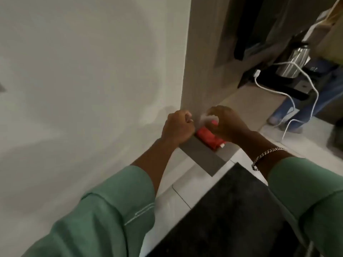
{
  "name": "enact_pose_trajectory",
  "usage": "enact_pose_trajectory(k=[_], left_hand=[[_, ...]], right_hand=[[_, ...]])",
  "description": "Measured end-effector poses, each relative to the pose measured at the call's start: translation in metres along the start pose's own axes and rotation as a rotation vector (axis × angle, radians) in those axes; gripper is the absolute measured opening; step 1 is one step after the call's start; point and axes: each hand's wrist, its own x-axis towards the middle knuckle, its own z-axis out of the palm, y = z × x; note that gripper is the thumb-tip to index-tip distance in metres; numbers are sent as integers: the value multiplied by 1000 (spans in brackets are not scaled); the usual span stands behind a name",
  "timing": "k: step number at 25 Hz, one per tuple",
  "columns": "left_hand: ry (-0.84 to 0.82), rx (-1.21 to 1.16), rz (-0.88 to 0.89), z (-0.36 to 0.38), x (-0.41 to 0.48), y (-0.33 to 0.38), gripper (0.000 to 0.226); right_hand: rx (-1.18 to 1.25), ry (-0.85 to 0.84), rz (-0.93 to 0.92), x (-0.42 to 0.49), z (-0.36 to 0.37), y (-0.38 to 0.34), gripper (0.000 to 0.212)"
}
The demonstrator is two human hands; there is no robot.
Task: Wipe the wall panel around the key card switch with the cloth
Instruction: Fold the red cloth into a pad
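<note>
Two hands meet at the wall corner: the left hand point(177, 127) curled into a fist against the wall panel point(92, 71), the right hand point(227, 123) cupped over a red object point(207, 137) that sits on a grey plate point(202, 154), likely the key card switch. A pale, blurred wisp point(206, 118) between them may be the cloth; I cannot tell for sure. Left fingers point(185, 115) closed, seemingly pinching that wisp; right fingers bent down, grip hidden. Judging by this, wiping around the switch is under way at best, and the broad panel looks untouched. Beyond, a white cable point(289, 93) trails past a metal flask point(295, 60) on a shelf, well apart. A dark mat point(232, 210) lies below. Only the red object crowds the wiping area.
</note>
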Motion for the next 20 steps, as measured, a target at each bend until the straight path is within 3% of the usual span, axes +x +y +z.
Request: enact_pose_trajectory(k=[4,6,9,12,14,20], left_hand=[[-201,-8,-251,71,21,-29,21],[-282,-223,-440,97,25,-32,29],[-195,-611,-668,123,27,-31,41],[-76,-837,-743,129,21,-29,48],[-42,-828,-772,119,12,-32,54],[-177,-734,-622,36,-17,-45,52]], right_hand=[[-117,-195,171,10,49,56,50],[-76,-250,213,11,69,74,51],[-28,-190,209,13,82,90,51],[61,-159,198,-1,85,88,52],[103,-183,160,-15,86,80,50],[47,64,-34,-40,88,-4,54]])
